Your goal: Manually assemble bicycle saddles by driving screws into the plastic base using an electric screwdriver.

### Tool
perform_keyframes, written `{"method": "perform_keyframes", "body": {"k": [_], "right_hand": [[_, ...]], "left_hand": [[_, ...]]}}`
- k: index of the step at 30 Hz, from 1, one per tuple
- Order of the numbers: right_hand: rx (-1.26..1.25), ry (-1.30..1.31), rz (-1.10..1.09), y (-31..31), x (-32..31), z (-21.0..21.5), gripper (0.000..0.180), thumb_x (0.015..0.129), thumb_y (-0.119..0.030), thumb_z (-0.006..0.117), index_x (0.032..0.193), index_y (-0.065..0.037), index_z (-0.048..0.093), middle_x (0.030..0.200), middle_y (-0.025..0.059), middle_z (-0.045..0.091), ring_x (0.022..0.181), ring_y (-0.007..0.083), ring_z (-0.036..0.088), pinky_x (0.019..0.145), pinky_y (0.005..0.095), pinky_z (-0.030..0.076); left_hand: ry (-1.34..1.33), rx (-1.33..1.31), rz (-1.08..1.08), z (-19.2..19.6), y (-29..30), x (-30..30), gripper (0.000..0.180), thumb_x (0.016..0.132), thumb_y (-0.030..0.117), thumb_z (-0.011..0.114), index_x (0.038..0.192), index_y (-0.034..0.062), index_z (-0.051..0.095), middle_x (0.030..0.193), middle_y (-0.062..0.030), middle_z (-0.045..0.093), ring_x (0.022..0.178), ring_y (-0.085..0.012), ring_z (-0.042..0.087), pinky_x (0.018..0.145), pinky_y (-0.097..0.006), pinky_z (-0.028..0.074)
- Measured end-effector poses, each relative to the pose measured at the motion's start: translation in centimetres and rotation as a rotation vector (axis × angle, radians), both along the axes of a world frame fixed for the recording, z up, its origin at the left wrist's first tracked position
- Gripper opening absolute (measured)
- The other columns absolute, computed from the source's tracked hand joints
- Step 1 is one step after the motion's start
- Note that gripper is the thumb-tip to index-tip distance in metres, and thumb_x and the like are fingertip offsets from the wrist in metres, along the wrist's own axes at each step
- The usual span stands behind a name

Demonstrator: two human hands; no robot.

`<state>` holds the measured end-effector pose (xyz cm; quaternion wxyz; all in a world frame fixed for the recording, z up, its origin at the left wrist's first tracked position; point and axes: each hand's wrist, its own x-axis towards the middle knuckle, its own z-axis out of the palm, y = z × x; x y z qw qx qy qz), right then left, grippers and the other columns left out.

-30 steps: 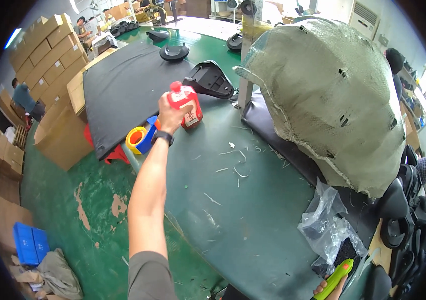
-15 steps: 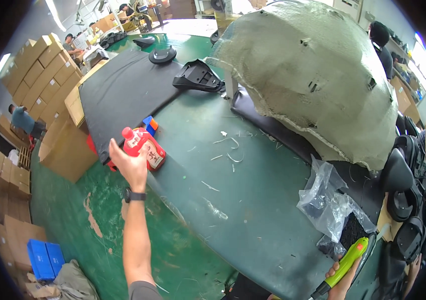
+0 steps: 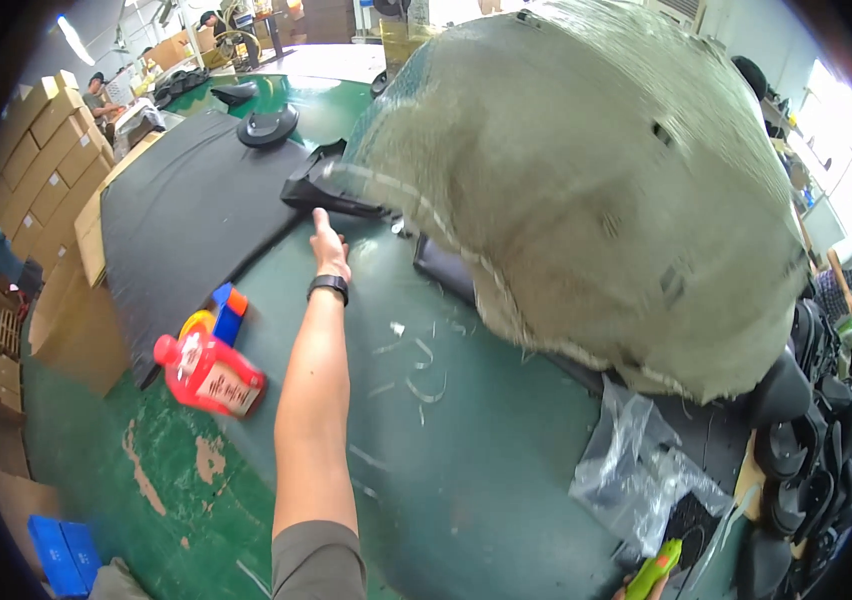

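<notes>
My left hand (image 3: 330, 247) is stretched out over the green worktop, fingers extended and holding nothing. Just beyond its fingertips lies a black moulded plastic part (image 3: 331, 190), shaped like a seat base; I cannot tell if they touch. At the lower right edge, my right hand (image 3: 629, 588) grips a lime-green handheld tool (image 3: 654, 570) with an orange button; most of that hand is cut off. Beside the tool rests a crumpled clear plastic bag (image 3: 631, 470). A red bottle (image 3: 214, 378) stands left of my forearm, by a blue and orange item (image 3: 230, 312).
A big grey-green fabric-covered mound (image 3: 586, 200) fills the far right of the worktop (image 3: 486, 480). A dark padded sheet (image 3: 196, 205) covers the far left. Black seats (image 3: 796, 450) are piled at right. Cartons (image 3: 46, 170) are stacked at left. Other people work in the background.
My left hand has moved away from the red bottle, forward and right, to the black plastic part. My right hand with the tool has dropped toward the lower edge. The whole view has shifted.
</notes>
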<state>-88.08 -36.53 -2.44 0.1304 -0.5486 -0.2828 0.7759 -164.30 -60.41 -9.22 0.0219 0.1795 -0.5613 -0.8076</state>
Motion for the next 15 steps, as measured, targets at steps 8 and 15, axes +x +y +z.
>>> {"method": "perform_keyframes", "body": {"k": [8, 15], "right_hand": [[0.028, -0.09, 0.048, -0.8, 0.1, 0.5, 0.074, 0.081, -0.078, 0.043, 0.108, -0.01, 0.054, 0.066, 0.0054, 0.051, 0.052, 0.0213, 0.048, 0.049, 0.0328, 0.043], [-0.173, 0.367, 0.101, 1.5, 3.0, -1.8, 0.058, 0.087, -0.045, 0.058, 0.125, -0.002, 0.046, 0.088, 0.0112, 0.055, 0.075, 0.0264, 0.054, 0.072, 0.0401, 0.047]], "left_hand": [[0.419, 0.324, -0.428, 3.2, 0.4, 0.0, 0.069, 0.094, 0.055, 0.049, 0.139, 0.0043, 0.043, 0.136, -0.0119, 0.051, 0.123, -0.0244, 0.047, 0.104, -0.038, 0.035], [0.452, -0.297, -0.263, 7.9, 5.9, 29.2, 0.019, 0.096, 0.022, 0.056, 0.101, 0.0047, 0.062, 0.096, -0.004, 0.063, 0.087, -0.0158, 0.058, 0.083, -0.031, 0.045]]}}
